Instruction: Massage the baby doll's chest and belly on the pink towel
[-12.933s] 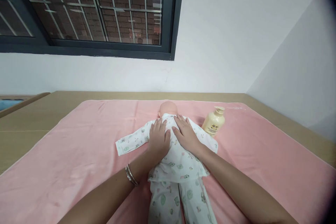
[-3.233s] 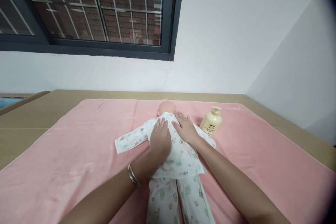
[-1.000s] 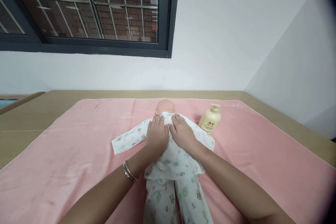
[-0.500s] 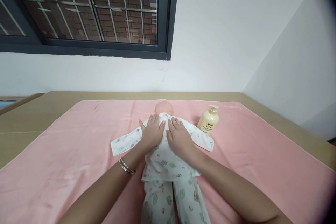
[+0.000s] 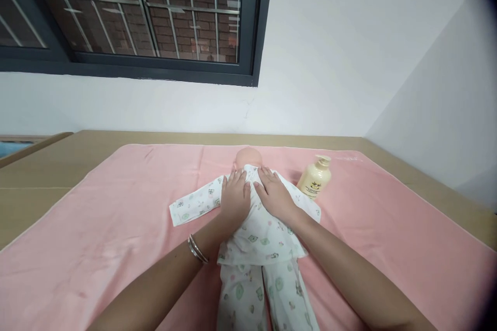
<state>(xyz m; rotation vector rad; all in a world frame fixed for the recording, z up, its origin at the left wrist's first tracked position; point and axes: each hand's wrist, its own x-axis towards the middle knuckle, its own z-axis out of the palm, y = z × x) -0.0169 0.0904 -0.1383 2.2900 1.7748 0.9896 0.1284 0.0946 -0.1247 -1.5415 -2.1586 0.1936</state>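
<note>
A baby doll (image 5: pixel 249 157) lies on a pink sheet, its bald head toward the wall. It wears a white printed top (image 5: pixel 260 240) with long sleeves spread to both sides and matching trousers (image 5: pixel 285 295). My left hand (image 5: pixel 235 196) rests flat on the upper left of the doll's torso, fingers stretched toward its head. My right hand (image 5: pixel 275 194) lies flat on the upper right, fingers extended and thumb apart. Neither hand grips anything. Two silver bangles (image 5: pixel 197 249) circle my left wrist. The doll's face is not visible.
A cream pump bottle (image 5: pixel 315 177) leans beside the doll's right-hand sleeve. The pink sheet (image 5: pixel 128 207) covers most of a tan surface (image 5: pixel 89 152). Behind it rise a white wall (image 5: pixel 318 62) and a dark-framed window (image 5: pixel 166 70) with metal bars.
My hands stay on the doll's top; the left has turned so its fingers and thumb sit closer together, and the right has shifted slightly outward. The whole view has swung slightly.
</note>
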